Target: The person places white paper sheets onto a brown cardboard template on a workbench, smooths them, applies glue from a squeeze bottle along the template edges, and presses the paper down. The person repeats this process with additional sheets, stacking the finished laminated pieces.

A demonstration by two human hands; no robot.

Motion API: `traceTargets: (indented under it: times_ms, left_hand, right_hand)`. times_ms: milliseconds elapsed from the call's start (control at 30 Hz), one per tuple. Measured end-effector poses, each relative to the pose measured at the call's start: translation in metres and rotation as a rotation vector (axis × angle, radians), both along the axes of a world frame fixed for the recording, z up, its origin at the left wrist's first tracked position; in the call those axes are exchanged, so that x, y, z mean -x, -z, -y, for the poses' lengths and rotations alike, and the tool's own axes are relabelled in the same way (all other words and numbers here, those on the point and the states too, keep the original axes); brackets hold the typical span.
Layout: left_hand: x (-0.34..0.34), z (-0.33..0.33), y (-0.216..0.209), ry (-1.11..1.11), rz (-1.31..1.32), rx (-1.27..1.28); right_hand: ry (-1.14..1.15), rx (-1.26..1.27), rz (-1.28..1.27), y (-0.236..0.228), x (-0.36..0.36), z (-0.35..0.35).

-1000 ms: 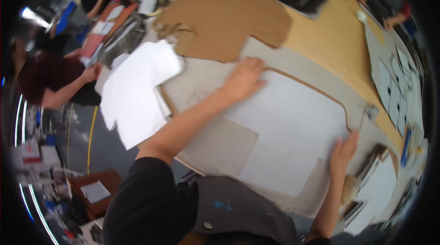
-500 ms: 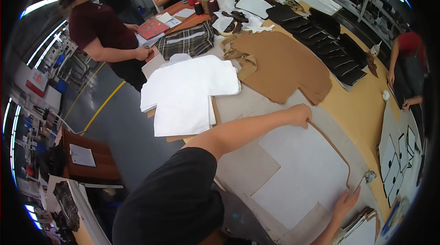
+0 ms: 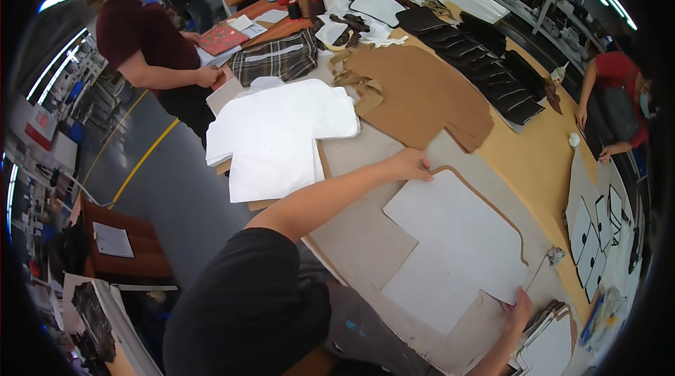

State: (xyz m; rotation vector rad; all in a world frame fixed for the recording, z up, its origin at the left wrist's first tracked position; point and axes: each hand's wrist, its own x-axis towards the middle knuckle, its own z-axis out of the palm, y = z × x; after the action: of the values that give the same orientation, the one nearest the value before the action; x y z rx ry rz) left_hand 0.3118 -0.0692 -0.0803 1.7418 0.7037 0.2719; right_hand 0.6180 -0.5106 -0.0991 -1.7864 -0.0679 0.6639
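A large white pattern sheet (image 3: 457, 249) is laid flat on grey card near the table's (image 3: 541, 158) near edge. The left hand (image 3: 411, 163) is pressed flat, fingers extended, on the sheet's far corner. The right hand (image 3: 519, 306) is set on its near corner; whether the edge is pinched cannot be told. Folded white fabric (image 3: 281, 133) is noted by the left edge, a brown cut piece (image 3: 429, 94) beyond, black pieces (image 3: 492, 66) farther off. A stack of patterns (image 3: 548, 344) is cut off at the rim.
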Motion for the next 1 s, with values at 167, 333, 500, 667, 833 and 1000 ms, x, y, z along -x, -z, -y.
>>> traceTargets:
  times_ms: [167, 333, 500, 667, 833, 1000]
  left_hand:
    - [0.054, 0.029, 0.015, 0.081, -0.073, -0.088]
    - [0.037, 0.043, -0.058, -0.008, -0.089, -0.211]
    - [0.004, 0.063, -0.125, 0.007, 0.028, -0.088]
    - [-0.085, 0.117, -0.144, 0.214, 0.12, 0.051]
    - [-0.183, 0.241, -0.129, 0.376, 0.258, 0.264]
    - [-0.262, 0.374, -0.122, 0.609, 0.21, 0.53]
  right_hand:
    - [-0.083, 0.012, 0.065, -0.006, 0.034, -0.019]
    - [-0.05, -0.15, 0.263, -0.04, 0.061, -0.002]
    - [-0.01, -0.287, 0.251, -0.091, 0.116, 0.027]
    - [0.163, -0.367, 0.271, -0.129, 0.117, 0.115]
    - [0.438, -0.156, 0.555, -0.161, 0.053, 0.269]
    - [0.688, -0.024, 0.525, -0.184, -0.034, 0.409]
